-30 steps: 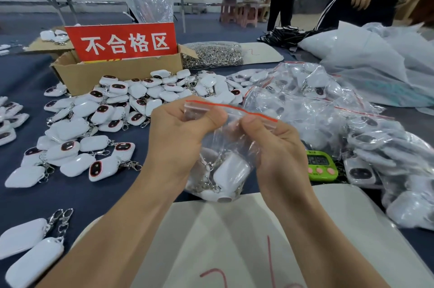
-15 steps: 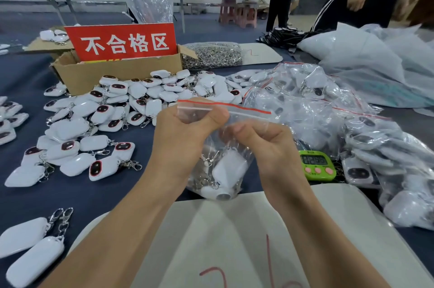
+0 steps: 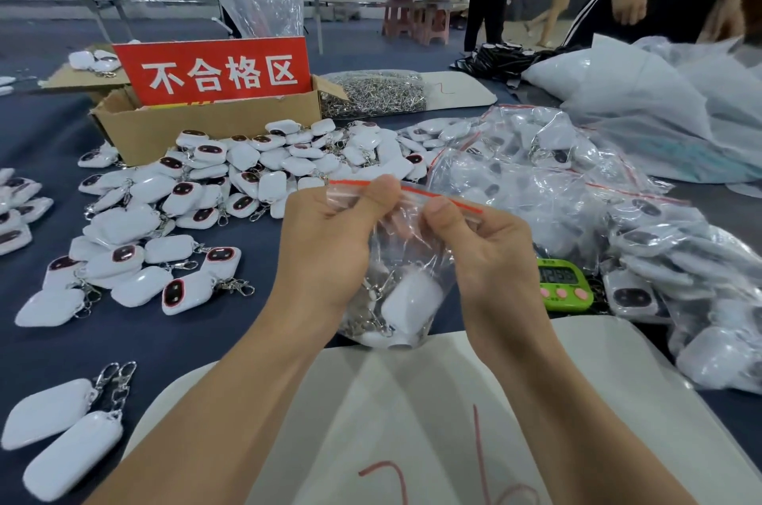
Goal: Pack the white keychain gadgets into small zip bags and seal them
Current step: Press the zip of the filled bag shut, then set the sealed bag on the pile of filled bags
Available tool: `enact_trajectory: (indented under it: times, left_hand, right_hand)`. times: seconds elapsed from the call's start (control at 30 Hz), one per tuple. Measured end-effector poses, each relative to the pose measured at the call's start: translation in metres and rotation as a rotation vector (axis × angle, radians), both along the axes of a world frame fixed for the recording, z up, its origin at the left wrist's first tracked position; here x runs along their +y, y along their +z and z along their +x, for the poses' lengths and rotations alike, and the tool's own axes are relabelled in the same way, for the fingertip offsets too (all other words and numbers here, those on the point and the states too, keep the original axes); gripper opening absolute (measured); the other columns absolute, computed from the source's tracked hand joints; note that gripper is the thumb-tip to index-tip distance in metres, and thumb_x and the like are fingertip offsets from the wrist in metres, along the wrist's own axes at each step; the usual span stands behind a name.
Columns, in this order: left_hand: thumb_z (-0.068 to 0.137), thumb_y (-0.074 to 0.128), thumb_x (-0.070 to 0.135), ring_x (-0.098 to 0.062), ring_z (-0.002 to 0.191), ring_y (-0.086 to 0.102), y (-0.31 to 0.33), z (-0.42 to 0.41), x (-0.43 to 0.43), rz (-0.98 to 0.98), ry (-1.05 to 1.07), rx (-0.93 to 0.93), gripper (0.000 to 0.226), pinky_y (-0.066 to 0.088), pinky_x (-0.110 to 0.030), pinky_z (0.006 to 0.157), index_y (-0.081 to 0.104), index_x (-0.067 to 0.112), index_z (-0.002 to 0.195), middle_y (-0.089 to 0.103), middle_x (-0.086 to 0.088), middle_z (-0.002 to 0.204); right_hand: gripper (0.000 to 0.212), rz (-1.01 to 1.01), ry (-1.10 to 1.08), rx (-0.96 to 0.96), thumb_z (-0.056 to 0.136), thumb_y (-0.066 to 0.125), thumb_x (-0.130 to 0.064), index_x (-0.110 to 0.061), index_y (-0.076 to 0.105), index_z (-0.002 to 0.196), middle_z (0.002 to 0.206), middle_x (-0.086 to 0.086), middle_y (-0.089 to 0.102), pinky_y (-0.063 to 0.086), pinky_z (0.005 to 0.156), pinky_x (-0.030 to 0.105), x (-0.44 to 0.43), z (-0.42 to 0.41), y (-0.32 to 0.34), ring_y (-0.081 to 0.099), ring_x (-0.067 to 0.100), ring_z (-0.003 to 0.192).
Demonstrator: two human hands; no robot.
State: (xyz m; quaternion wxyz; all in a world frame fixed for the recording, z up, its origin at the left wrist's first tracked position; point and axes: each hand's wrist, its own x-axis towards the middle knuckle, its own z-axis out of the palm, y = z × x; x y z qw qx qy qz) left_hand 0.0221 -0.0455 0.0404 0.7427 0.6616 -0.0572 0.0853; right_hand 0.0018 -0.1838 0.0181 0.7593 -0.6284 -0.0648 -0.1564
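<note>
We held a small clear plastic zip bag (image 3: pixel 406 247) by its red-striped top, both hands on it.

Our left hand (image 3: pixel 330 249) had thumb and curled fingers pinched on the left end of the seal strip, and our right hand (image 3: pixel 490 253) pinched the strip just beside it – the thumbs close together but not touching. The bag hung between our palms above the near edge of a white sheet with red pen marks (image 3: pixel 412 422), and inside it sat a white rounded plastic keychain gadget (image 3: pixel 412 300) with its metal clasp. A loose heap of the same white gadgets (image 3: pixel 264 166) lay on the dark blue tablecloth (image 3: pixel 185 339) to the left, in front of a brown cardboard box (image 3: pixel 206 125) – filled clear bags (image 3: pixel 536 174) were piled on the right, near a small green digital timer (image 3: pixel 563 284).
</note>
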Motion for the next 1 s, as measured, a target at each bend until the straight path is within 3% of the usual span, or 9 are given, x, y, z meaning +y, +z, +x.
enact_trajectory:
  times: [0.07, 0.17, 0.27, 0.37, 0.63, 0.7, 0.8, 0.93, 1.0]
  left_hand:
    - [0.095, 0.07, 0.033, -0.026, 0.058, 0.068, -0.002, 0.001, -0.001, -0.097, 0.083, 0.043, 0.03, 0.05, -0.029, 0.043, 0.079, 0.016, 0.071, 0.074, -0.009, 0.069]
    - [0.096, 0.068, 0.037, -0.024, 0.059, 0.072, -0.005, 0.008, 0.004, -0.303, 0.145, 0.195, 0.031, 0.054, -0.031, 0.045, 0.079, 0.014, 0.078, 0.076, -0.008, 0.075]
    - [0.093, 0.067, 0.046, -0.017, 0.068, 0.074, -0.012, 0.017, 0.017, -0.109, -0.113, 0.344, 0.029, 0.057, -0.03, 0.054, 0.077, 0.019, 0.1, 0.078, 0.0, 0.086]
    - [0.098, 0.066, 0.032, -0.013, 0.096, 0.075, -0.021, 0.015, 0.016, 0.219, -0.453, 0.3, 0.021, 0.06, -0.028, 0.07, 0.07, 0.035, 0.119, 0.078, 0.007, 0.11]
    - [0.094, 0.068, 0.028, -0.013, 0.075, 0.07, -0.032, -0.022, -0.072, 0.18, -0.523, 0.265, 0.014, 0.054, -0.027, 0.065, 0.076, 0.024, 0.083, 0.077, 0.004, 0.084]
    - [0.094, 0.067, 0.032, -0.009, 0.074, 0.067, -0.03, -0.024, -0.103, 0.258, -0.52, 0.204, 0.014, 0.053, -0.026, 0.07, 0.074, 0.022, 0.088, 0.074, 0.01, 0.082]
    - [0.095, 0.063, 0.038, -0.017, 0.096, 0.069, -0.018, -0.034, -0.146, 0.394, -0.483, 0.117, 0.034, 0.054, -0.031, 0.08, 0.066, 0.015, 0.12, 0.073, -0.002, 0.113]
    - [0.087, 0.071, 0.028, 0.003, 0.104, 0.061, -0.012, -0.044, -0.162, 0.474, -0.418, -0.017, 0.052, 0.044, -0.012, 0.09, 0.056, 0.03, 0.137, 0.063, 0.024, 0.113]
    - [0.086, 0.07, 0.026, 0.0, 0.121, 0.058, -0.012, -0.038, -0.155, 0.536, -0.345, -0.051, 0.067, 0.041, -0.015, 0.103, 0.048, 0.034, 0.149, 0.06, 0.019, 0.133]
  right_hand:
    - [0.018, -0.13, 0.287, 0.103, 0.089, 0.074, -0.021, -0.012, 0.079, 0.104, 0.096, 0.009, 0.079, 0.06, 0.08, 0.04, -0.008, -0.001, 0.001, 0.074, 0.022, 0.088]
    - [0.041, -0.438, 0.464, 0.29, 0.079, 0.082, -0.007, -0.021, 0.071, 0.116, 0.088, 0.002, 0.074, 0.057, 0.068, 0.03, -0.008, -0.001, -0.008, 0.068, 0.014, 0.075]
    - [0.032, -0.333, 0.199, 0.311, 0.08, 0.082, -0.011, -0.023, 0.071, 0.107, 0.093, 0.003, 0.078, 0.058, 0.061, 0.029, -0.002, 0.003, -0.012, 0.073, 0.018, 0.077]
    - [0.044, -0.209, 0.086, 0.333, 0.079, 0.086, -0.027, -0.021, 0.069, 0.118, 0.109, 0.0, 0.079, 0.061, 0.089, 0.043, -0.014, 0.0, -0.009, 0.076, 0.02, 0.102]
    - [0.047, -0.407, -0.236, 0.407, 0.065, 0.082, -0.06, -0.038, 0.07, 0.105, 0.089, -0.003, 0.08, 0.063, 0.075, 0.055, -0.092, -0.065, 0.001, 0.078, 0.021, 0.079]
    - [0.046, -0.485, -0.394, 0.423, 0.063, 0.076, -0.067, -0.042, 0.069, 0.101, 0.084, -0.012, 0.079, 0.061, 0.068, 0.044, -0.112, -0.079, 0.007, 0.076, 0.009, 0.074]
    - [0.053, -0.713, -0.63, 0.448, 0.066, 0.066, -0.075, -0.044, 0.06, 0.109, 0.079, -0.017, 0.073, 0.048, 0.061, 0.031, -0.14, -0.09, 0.017, 0.068, 0.003, 0.071]
    - [0.063, -0.933, -0.952, 0.359, 0.088, 0.075, -0.04, -0.04, 0.04, 0.141, 0.117, -0.005, 0.067, 0.042, 0.086, 0.038, -0.154, -0.099, 0.019, 0.06, 0.026, 0.105]
    - [0.058, -1.056, -1.013, 0.195, 0.089, 0.074, -0.018, -0.024, 0.049, 0.141, 0.13, 0.005, 0.064, 0.039, 0.097, 0.039, -0.147, -0.101, 0.016, 0.054, 0.032, 0.116]
